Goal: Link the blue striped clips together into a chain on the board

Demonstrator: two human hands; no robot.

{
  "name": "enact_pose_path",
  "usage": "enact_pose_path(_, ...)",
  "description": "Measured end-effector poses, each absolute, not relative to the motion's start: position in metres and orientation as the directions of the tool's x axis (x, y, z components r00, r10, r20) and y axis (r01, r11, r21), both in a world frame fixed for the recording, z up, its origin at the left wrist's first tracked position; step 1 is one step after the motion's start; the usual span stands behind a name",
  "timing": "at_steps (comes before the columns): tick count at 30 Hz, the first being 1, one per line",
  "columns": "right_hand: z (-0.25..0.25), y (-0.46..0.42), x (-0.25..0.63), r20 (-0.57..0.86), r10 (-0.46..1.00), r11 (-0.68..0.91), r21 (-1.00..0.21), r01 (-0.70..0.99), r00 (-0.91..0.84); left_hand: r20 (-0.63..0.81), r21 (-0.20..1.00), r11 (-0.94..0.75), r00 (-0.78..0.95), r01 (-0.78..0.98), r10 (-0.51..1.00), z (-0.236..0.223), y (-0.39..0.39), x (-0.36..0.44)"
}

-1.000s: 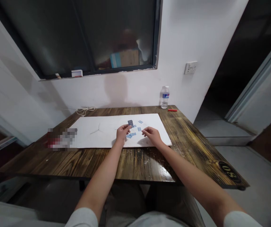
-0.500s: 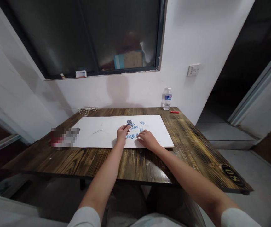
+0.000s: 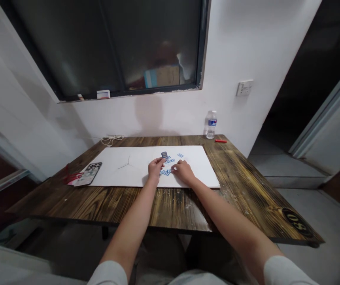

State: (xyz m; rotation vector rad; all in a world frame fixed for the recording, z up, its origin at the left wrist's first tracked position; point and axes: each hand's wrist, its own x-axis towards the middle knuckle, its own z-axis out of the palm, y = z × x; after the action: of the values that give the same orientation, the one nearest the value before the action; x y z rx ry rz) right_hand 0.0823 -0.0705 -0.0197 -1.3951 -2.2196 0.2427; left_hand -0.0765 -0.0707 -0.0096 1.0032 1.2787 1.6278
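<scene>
My left hand point(image 3: 155, 167) pinches a small dark flat piece with slots point(image 3: 164, 155) and holds it raised over the white board point(image 3: 140, 174). Under and around it lie several small blue-and-white slotted pieces point(image 3: 165, 172), some overlapping. My right hand point(image 3: 184, 172) rests low over the right side of this group. Its fingers are bent and drawn together on a small blue piece point(image 3: 172, 167), which the fingertips partly cover. Farther back on the board, more blue pieces point(image 3: 180, 155) lie apart from the others.
A wooden table point(image 3: 122, 200) carries the board. A phone in a patterned case point(image 3: 89, 174) lies at the board's left end, beside red strings point(image 3: 71, 177). Toward the wall are a white cable point(image 3: 112, 138), a water bottle point(image 3: 210, 126) and a red pen point(image 3: 221, 141).
My right hand has drawn its fingers closer together over the blue pieces, covering one that showed beside it. My left hand keeps holding the dark piece. The view has shifted slightly.
</scene>
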Motion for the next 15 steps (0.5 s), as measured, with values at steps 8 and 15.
enact_pose_path(8,-0.029,-0.069,0.085,0.326,0.879,0.465,-0.423,0.778,-0.348,0.091,0.985,-0.137,-0.348,-0.109,0.933,-0.012,-0.069,-0.076)
enact_pose_path(15,-0.034,-0.061,0.083,0.255,0.922,0.383,-0.481,0.789,-0.293,0.105,0.987,-0.138,-0.337,-0.076,0.935,-0.015,-0.068,-0.076)
